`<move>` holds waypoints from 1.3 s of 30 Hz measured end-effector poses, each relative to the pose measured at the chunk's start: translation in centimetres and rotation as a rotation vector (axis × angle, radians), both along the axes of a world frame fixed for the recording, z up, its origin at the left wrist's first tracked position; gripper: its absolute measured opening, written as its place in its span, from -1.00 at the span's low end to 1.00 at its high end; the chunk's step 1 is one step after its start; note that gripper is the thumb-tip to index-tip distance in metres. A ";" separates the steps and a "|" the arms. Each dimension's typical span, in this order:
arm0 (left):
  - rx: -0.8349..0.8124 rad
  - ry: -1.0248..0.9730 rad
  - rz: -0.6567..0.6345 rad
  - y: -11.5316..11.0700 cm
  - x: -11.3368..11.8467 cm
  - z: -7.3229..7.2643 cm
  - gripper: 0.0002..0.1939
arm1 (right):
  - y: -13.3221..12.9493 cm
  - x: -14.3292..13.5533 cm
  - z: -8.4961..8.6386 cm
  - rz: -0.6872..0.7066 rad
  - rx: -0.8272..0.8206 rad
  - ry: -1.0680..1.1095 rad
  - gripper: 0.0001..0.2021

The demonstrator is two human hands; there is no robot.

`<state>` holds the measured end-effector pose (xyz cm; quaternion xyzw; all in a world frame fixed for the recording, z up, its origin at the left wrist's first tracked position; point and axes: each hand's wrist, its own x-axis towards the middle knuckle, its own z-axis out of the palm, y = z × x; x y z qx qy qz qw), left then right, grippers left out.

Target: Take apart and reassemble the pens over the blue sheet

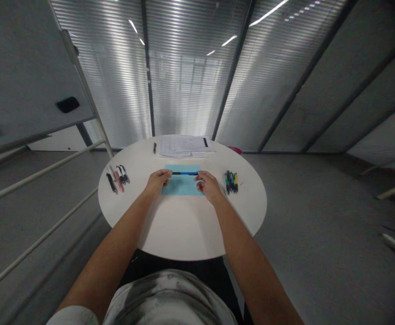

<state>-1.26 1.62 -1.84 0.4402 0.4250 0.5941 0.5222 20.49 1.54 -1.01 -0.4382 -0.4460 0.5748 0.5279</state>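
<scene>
A dark blue pen is held level between both hands, just above a light blue sheet on the round white table. My left hand pinches the pen's left end. My right hand pinches its right end. Both hands rest over the sheet's side edges.
Several pens lie in a row at the table's left, several more pens at its right. A stack of papers and a single black pen sit at the far edge. A whiteboard stand is to the left.
</scene>
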 end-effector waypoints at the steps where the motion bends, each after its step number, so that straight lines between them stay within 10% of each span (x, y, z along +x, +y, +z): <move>1: 0.006 0.009 -0.009 0.0 0.0 -0.1 -0.69 | -0.1 -0.1 0.1 0.008 0.001 0.001 -0.66; 39: 0.025 0.035 0.028 0.3 -0.2 -0.1 -0.65 | -0.1 -1.1 -0.2 0.002 0.202 -0.195 -0.66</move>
